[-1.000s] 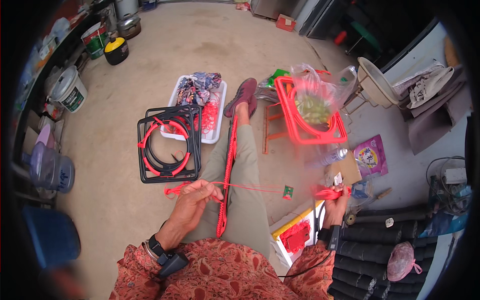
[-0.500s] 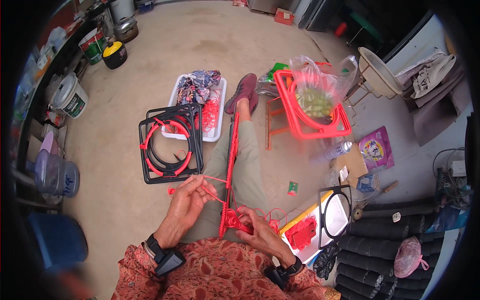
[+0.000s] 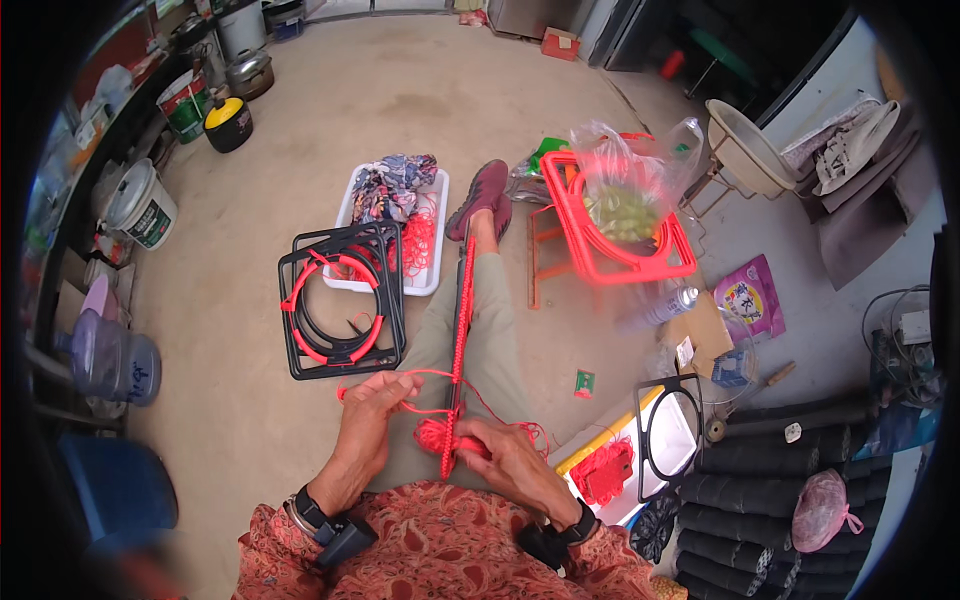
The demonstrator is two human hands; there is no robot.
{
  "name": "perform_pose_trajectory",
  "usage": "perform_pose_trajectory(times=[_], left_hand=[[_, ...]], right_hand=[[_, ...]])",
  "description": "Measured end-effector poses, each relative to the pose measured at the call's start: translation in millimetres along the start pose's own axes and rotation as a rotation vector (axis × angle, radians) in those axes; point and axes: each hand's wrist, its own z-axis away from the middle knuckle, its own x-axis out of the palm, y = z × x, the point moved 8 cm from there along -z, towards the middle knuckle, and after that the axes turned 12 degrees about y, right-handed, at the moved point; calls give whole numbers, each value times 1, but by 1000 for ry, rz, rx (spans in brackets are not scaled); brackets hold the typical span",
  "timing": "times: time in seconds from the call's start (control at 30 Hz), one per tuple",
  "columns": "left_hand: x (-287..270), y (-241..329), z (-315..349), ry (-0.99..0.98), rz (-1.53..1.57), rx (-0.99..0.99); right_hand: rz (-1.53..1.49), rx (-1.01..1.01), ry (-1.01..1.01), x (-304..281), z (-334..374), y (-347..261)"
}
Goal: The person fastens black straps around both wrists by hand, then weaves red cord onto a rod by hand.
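Note:
A black frame, seen edge-on and wrapped with red cord along its edge (image 3: 461, 330), stands upright over my legs. Close to its near end, my right hand (image 3: 512, 458) is closed on a wound bundle of red cord (image 3: 432, 435). The bundle's front end pokes out on the left side of the frame. My left hand (image 3: 372, 412) pinches a loop of red cord (image 3: 425, 374) drawn out leftward from the wrapped edge. A loose strand trails from the frame toward the right, above my right hand.
Black square frames with round rings (image 3: 342, 300) lean on a white tray (image 3: 432, 262) of cloth and red cord. Right are a red stool (image 3: 590, 268) with a bag of green produce (image 3: 622, 212), a white box (image 3: 648, 470) holding red cord, and stacked black rolls (image 3: 740, 500).
The cord bundle has passed from the frame's right side to its left, my right hand moving left with it. My left hand has shifted slightly left and down, its cord loop wider.

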Motion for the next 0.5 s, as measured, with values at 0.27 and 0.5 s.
perform_pose_trajectory(times=[0.27, 0.5], left_hand=[[-3, -23, 4, -19, 6, -184], [3, -28, -2, -25, 123, -144]], right_hand=[[-172, 201, 187, 14, -19, 15], [-176, 33, 190, 2, -17, 0]])
